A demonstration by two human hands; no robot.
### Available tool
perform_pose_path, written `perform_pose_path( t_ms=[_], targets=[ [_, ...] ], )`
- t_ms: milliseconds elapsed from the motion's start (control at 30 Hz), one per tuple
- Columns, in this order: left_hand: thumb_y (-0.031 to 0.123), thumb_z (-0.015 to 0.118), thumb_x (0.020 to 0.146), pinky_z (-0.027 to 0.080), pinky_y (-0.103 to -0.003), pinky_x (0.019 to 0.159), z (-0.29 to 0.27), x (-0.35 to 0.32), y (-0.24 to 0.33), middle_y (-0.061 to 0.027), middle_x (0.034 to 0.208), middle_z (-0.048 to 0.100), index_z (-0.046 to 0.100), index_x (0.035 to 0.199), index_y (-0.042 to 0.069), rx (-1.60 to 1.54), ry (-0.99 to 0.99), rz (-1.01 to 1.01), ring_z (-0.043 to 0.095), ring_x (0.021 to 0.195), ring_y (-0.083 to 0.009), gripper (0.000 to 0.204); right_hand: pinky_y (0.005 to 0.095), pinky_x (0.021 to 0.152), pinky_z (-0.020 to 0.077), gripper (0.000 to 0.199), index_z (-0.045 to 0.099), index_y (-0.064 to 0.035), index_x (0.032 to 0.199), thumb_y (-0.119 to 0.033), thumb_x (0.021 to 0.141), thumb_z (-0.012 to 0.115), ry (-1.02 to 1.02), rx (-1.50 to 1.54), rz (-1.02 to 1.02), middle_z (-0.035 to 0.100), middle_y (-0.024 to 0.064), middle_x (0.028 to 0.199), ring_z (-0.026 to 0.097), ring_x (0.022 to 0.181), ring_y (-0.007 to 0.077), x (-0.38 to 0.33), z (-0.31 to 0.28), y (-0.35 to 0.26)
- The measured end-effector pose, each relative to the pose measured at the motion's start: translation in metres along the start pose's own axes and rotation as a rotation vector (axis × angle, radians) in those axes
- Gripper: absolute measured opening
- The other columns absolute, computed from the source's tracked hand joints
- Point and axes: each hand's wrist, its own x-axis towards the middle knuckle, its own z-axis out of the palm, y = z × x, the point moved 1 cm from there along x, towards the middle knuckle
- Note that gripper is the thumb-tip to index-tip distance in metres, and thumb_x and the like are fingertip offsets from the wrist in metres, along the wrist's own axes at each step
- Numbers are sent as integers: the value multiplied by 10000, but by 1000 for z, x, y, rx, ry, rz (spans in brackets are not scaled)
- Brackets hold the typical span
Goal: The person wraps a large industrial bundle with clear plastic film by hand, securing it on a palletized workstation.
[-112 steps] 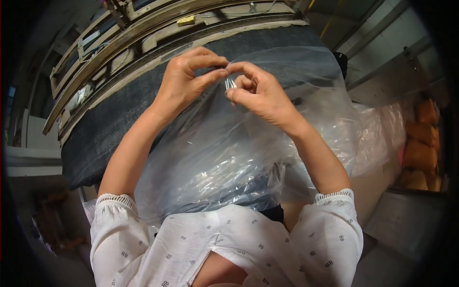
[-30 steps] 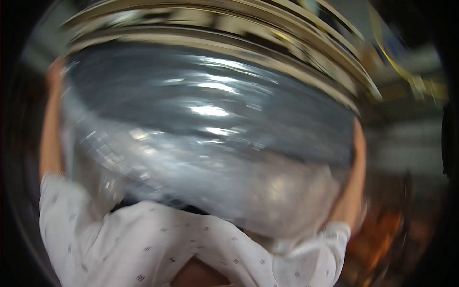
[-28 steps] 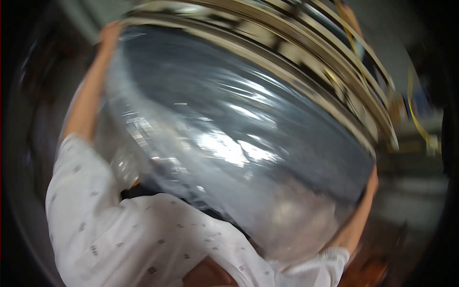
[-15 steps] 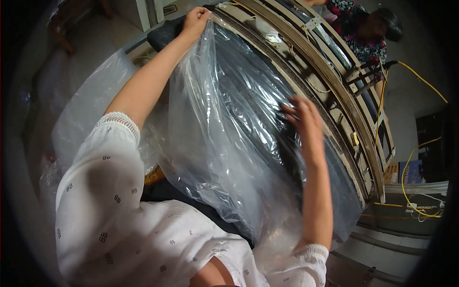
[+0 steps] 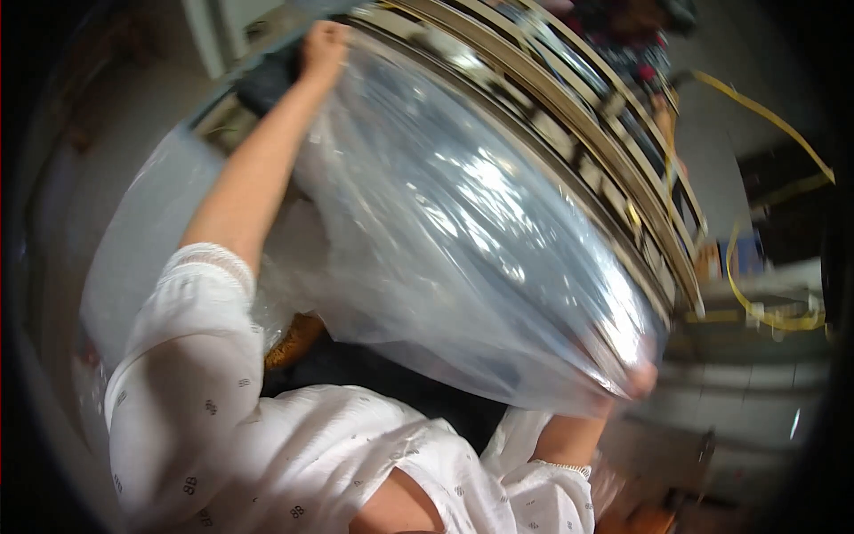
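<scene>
A large clear plastic sheet (image 5: 427, 258) stretches in front of me over a dark surface beside a long wooden frame. My left hand (image 5: 325, 53) is closed on the sheet's far upper-left edge, next to the frame's end. At the sheet's near right end is my right hand (image 5: 633, 378), blurred by motion and partly behind the film. Folds draw together at this hand, and it appears closed on the sheet's edge. Between my two hands the film lies fairly taut and shiny.
The wooden slatted frame (image 5: 534, 107) runs from far left to right. Beyond it, a person (image 5: 623, 40) is partly in view. A yellow cable (image 5: 765, 120) hangs at the right. More clear plastic (image 5: 147, 222) lies at my left. Something golden-brown (image 5: 294, 343) shows near my waist.
My right hand has moved from above the sheet's middle down to its right end. The gathered film has spread out and tightened. My left hand stays on the edge; the whole view has shifted slightly.
</scene>
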Motion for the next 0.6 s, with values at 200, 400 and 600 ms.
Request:
perform_pose_path(
  t_ms=[200,400,600],
  targets=[
    [395,575,840,445,-304,771,-8,24,-13,-94,896,632,604,979,23,150,-162,36,584,851,-194,398,263,652,328,289,541,-138,1066,-304,832,579,423,-638,-865,494,-36,831,375,695,111,-228,-77,-148],
    [361,529,880,433,-285,809,30,35,-60,-118,980,622,580,1037,26,202,-328,204,581,915,-203,373,258,738,403,177,584,-55,930,-195,822,594,1281,-1657,-486,522,-11,896,479,814,95,-364,-84,-325],
    [319,353,945,366,-362,947,-45,118,-146,-191,1174,522,507,1196,13,649,-377,575,490,1096,-315,425,371,708,430,178,566,-82,933,-120,759,579,1063,-2670,-1151,544,87,921,516,843,235,-197,-111,-296]
  ],
)
